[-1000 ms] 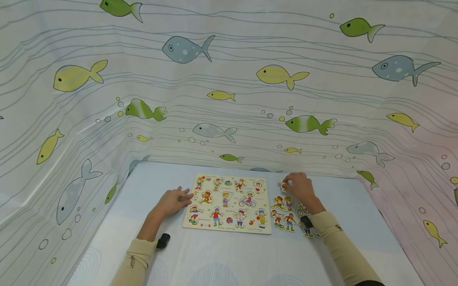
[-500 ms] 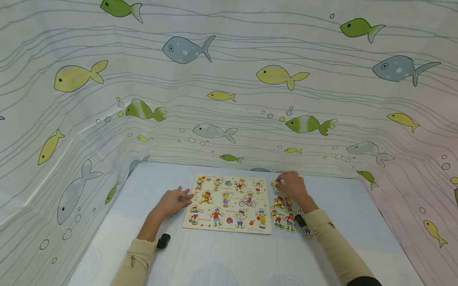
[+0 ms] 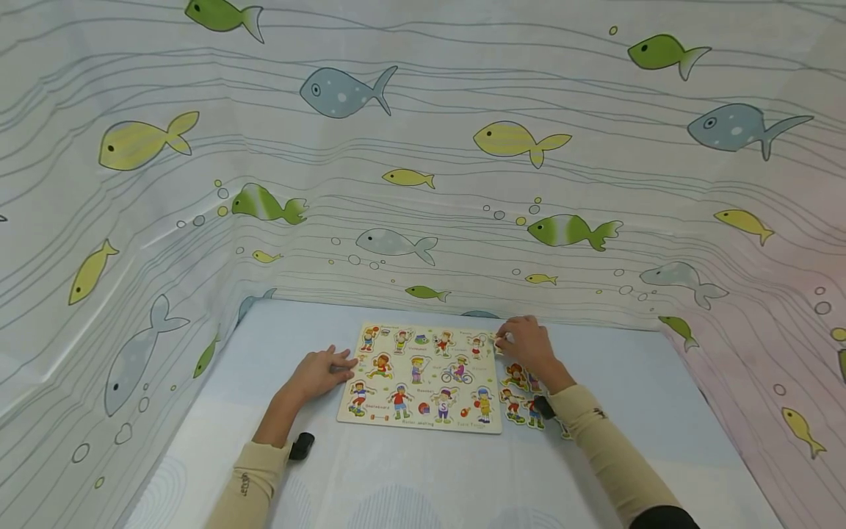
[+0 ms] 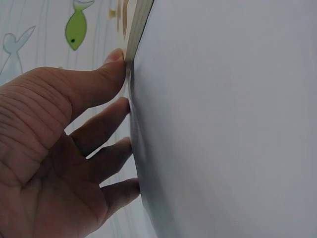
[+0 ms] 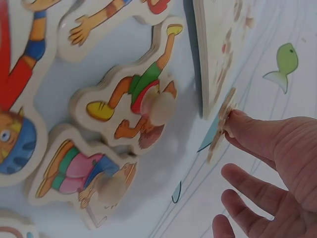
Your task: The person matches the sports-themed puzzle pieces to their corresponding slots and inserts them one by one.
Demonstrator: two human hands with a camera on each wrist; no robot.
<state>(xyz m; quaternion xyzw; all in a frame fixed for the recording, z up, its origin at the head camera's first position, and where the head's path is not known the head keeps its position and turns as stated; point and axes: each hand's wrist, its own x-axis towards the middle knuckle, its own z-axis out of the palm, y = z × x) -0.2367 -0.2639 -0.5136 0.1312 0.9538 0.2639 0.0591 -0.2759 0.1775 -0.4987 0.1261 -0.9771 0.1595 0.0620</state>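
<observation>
A flat wooden puzzle board (image 3: 399, 371), printed with children playing sports, lies on the table. At its left edge rests my left hand (image 3: 320, 373); in the left wrist view the thumb touches the board's edge and the other fingertips meet the table, with spaces between them. My right hand (image 3: 526, 345) pinches a thin wooden puzzle piece (image 5: 221, 126) between thumb and forefinger beside the board's upper right corner. This piece is seen edge-on, so its picture is hidden. The hand's other fingers are spread apart.
Several loose puzzle pieces lie right of the board, some under my right forearm. Among them are a runner piece (image 5: 143, 82) and a golfer piece (image 5: 74, 173), both with round knobs. A fish-patterned sheet (image 3: 423, 213) rises behind the table (image 3: 396, 470).
My right hand has moved left with the puzzle piece, from above the loose pieces to the board's upper right edge. The left hand and the board have stayed put.
</observation>
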